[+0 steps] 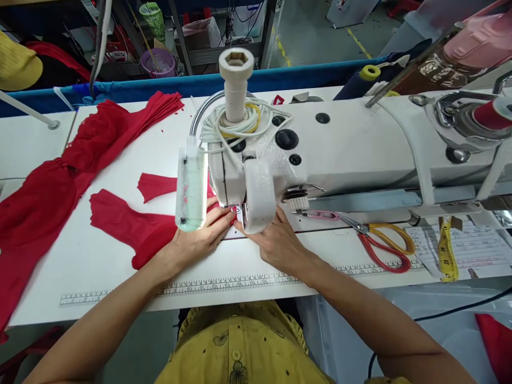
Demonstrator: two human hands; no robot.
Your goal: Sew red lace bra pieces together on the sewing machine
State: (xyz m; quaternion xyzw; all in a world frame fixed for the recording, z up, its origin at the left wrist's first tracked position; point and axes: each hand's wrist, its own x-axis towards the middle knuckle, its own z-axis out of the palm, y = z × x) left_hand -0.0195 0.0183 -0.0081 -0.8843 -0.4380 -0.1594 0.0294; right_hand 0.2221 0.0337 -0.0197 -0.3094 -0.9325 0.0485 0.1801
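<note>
1. Two bare hands meet at the head of a white sewing machine (pixel 352 154), apparently placed to steady and guide cloth from either side.
2. The left hand (pixel 200 234) reaches in with fingers extended close together, over red cloth by the needle area; whether they pinch it cannot be told.
3. The right hand (pixel 282 245) is partly curled, its fingertips partly hidden by the machine; its hold cannot be told.
4. A curved red panel (pixel 150 229) lies on the surface (pixel 96 266), running under the left wrist; a narrower red strip (pixel 157 186) lies just beyond, probably kept within reach.
5. At far left, a long heap (pixel 52 186) of thin, crumpled red fabric spreads over the surface, bunched and gathered in folds.
6. To the right, scissors (pixel 386 248) with red and orange loop handles rest near pink-handled snips (pixel 320 214), likely parked there for trimming.
</note>
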